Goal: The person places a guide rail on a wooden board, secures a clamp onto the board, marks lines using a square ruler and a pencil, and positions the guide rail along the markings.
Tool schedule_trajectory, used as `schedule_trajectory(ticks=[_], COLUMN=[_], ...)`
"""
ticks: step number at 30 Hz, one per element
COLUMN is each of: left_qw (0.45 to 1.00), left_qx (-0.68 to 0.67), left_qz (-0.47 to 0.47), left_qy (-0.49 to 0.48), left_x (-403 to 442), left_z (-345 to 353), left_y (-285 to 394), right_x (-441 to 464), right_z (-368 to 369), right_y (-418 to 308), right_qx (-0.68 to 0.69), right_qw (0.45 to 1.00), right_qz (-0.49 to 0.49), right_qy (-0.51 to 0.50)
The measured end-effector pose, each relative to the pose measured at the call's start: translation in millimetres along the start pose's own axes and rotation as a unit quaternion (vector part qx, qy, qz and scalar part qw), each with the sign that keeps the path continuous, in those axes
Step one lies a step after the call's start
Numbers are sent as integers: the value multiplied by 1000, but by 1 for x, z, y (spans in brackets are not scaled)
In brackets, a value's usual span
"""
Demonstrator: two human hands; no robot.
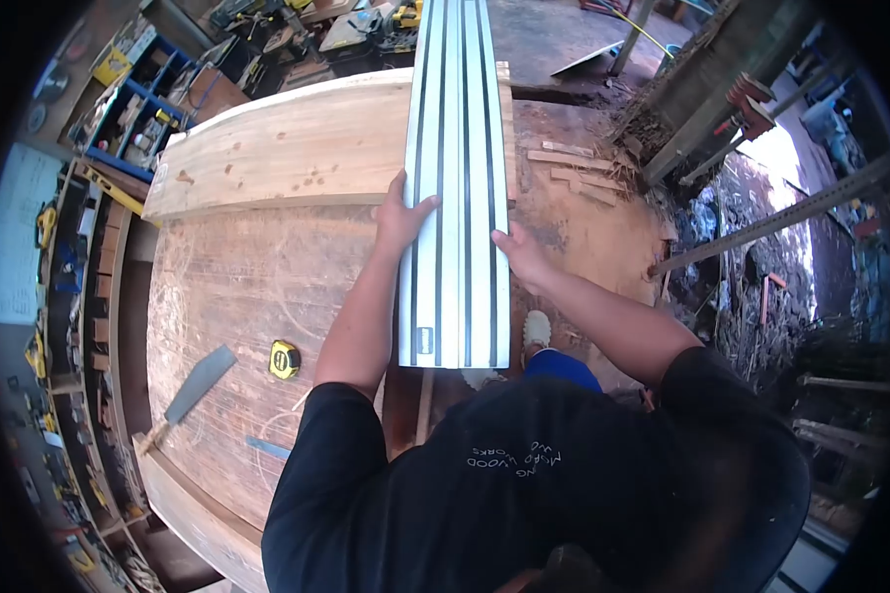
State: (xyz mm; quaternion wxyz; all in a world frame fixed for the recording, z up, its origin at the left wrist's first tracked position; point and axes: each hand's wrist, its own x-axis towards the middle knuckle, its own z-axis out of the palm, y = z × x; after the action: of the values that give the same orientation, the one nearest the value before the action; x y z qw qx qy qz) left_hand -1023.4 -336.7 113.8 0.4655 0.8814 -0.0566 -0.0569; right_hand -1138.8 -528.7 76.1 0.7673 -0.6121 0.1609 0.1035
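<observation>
A long silver guide rail (453,287) with dark strips along its length reaches from near my body to the top edge of the head view. My left hand (402,215) grips its left edge, thumb lying on the upper face. On the opposite edge, my right hand (524,255) holds the rail with its thumb near the top; the other fingers are mostly hidden. Farther out, the rail crosses over the right end of a wide pale wooden board (297,158). I cannot tell whether the rail touches the board.
The board lies along the far side of a worn wooden workbench (227,277). On the bench are a yellow tape measure (284,360) and a broad blade with a handle (200,383). Wood offcuts (583,173) lie at right; shelves (89,336) stand at left.
</observation>
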Motion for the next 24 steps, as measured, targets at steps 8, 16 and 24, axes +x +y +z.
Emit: schedule_trajectory(ticks=[8, 16, 24], left_qw=[998, 980, 936], left_qx=[-44, -188, -297], left_qz=[41, -50, -62], left_qy=[-2, 33, -178], left_x=[5, -23, -72], left_z=[8, 65, 142], left_y=[-16, -8, 56], right_x=[-21, -47, -25], right_z=[2, -71, -239], right_y=[11, 2, -71], right_qx=[-6, 8, -264], right_qw=[1000, 998, 961], right_qz=[5, 19, 13], right_qy=[4, 57, 86])
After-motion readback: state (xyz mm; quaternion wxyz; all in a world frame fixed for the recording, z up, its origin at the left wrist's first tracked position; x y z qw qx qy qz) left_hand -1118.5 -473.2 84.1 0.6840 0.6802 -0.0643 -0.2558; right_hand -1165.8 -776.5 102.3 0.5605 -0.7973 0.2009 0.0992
